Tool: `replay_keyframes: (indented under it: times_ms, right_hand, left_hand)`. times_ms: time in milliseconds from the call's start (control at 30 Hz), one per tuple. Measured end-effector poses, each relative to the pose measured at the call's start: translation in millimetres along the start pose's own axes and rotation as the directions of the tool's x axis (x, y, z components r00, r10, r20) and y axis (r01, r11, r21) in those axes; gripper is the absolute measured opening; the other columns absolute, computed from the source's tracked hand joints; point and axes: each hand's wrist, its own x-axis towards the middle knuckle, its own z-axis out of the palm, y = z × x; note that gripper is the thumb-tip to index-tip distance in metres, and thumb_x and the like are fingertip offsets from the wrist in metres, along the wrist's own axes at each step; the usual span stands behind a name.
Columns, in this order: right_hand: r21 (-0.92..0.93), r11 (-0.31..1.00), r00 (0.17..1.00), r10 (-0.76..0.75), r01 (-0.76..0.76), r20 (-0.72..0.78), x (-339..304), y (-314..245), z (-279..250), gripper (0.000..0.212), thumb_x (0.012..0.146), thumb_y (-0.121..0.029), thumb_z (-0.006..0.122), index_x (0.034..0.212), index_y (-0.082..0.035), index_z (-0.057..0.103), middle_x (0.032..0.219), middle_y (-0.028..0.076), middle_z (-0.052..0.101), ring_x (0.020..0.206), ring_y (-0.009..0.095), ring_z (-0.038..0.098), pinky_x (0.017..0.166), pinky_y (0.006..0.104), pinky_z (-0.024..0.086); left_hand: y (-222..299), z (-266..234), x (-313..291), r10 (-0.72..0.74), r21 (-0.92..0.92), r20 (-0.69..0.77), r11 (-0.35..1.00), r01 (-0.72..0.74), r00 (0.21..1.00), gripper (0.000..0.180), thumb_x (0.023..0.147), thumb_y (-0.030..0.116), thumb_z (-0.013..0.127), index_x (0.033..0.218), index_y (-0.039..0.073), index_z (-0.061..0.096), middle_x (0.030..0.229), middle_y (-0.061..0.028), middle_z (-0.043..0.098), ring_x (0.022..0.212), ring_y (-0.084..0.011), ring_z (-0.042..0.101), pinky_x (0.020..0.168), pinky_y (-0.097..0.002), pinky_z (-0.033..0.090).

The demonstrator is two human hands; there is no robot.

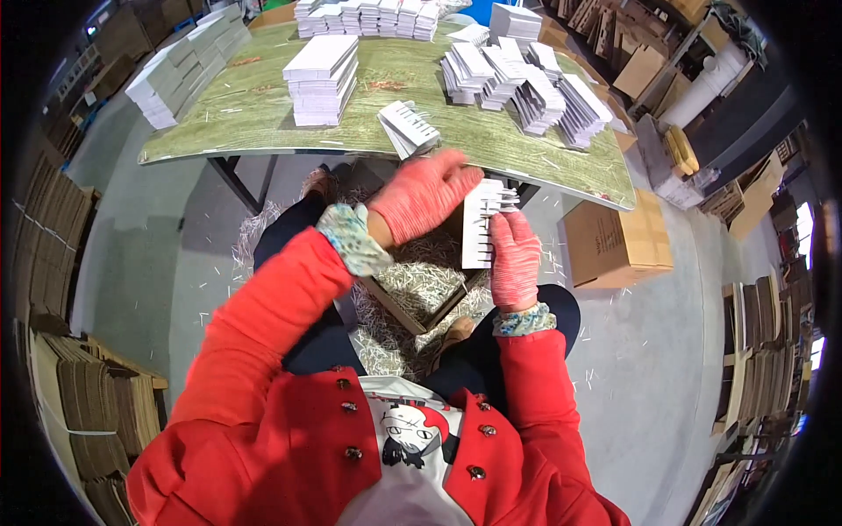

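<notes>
One slotted card bundle (pixel 474 230), clasped in my right hand (pixel 515 263), looks unfinished, strips (pixel 509 201) jutting; scraps (pixel 423 285) below suggest progress. Whether my left hand (pixel 419 197) grips, I cannot tell.

From my end I'm on the L head cam, a wide fisheye at approx. head ht. facing steeply down & a bit fwd., w/ the red jacket (pixel 289 421) v. close at btm., left hand (pixel 423 195) & right hand (pixel 515 260) mid-view, table (pixel 254 131) beyond, floor (pixel 627 329) at sides.
</notes>
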Motion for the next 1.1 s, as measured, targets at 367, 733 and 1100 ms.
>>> replay_keyframes:
  times_ms: [367, 733, 1100]
  right_hand:
    - [-0.526, 0.697, 0.83, -0.557, 0.487, 0.03, -38.0, -1.4, 23.0, 0.017, 0.091, -0.016, 0.055, 0.102, -0.005, 0.062, 0.087, 0.008, 0.063, 0.079, 0.02, 0.059, 0.07, 0.0324, 0.048]
    - [-0.785, 0.182, 0.672, -0.649, 0.592, 0.357, -121.5, -34.3, 58.3, 0.012, 0.086, -0.017, 0.057, 0.079, -0.007, 0.056, 0.077, 0.015, 0.055, 0.076, 0.035, 0.055, 0.067, 0.0456, 0.045]
    - [-0.625, -0.293, 0.555, -0.291, 0.724, 0.779, -72.4, -36.7, 73.0, 0.018, 0.087, -0.023, 0.056, 0.08, -0.007, 0.059, 0.074, 0.012, 0.058, 0.075, 0.034, 0.057, 0.067, 0.0448, 0.045]
  left_hand:
    - [1.4, 38.8, -77.7, -0.132, -0.327, -0.238, 0.944, 0.049, 0.962, 0.027, 0.097, 0.028, 0.048, 0.093, 0.003, 0.057, 0.08, -0.0142, 0.061, 0.073, -0.0256, 0.058, 0.069, -0.0337, 0.046]
    - [65.5, 10.8, -143.8, -0.184, -0.132, -0.355, 0.98, 0.146, 0.917, 0.04, 0.095, 0.039, 0.047, 0.088, 0.002, 0.06, 0.078, -0.0201, 0.061, 0.076, -0.0401, 0.058, 0.067, -0.0427, 0.046]
    - [12.8, -36.2, -79.2, -0.192, 0.314, -0.139, 0.922, 0.227, 0.971, 0.044, 0.09, 0.045, 0.051, 0.095, 0.004, 0.064, 0.081, -0.0214, 0.063, 0.073, -0.0366, 0.06, 0.07, -0.0389, 0.048]
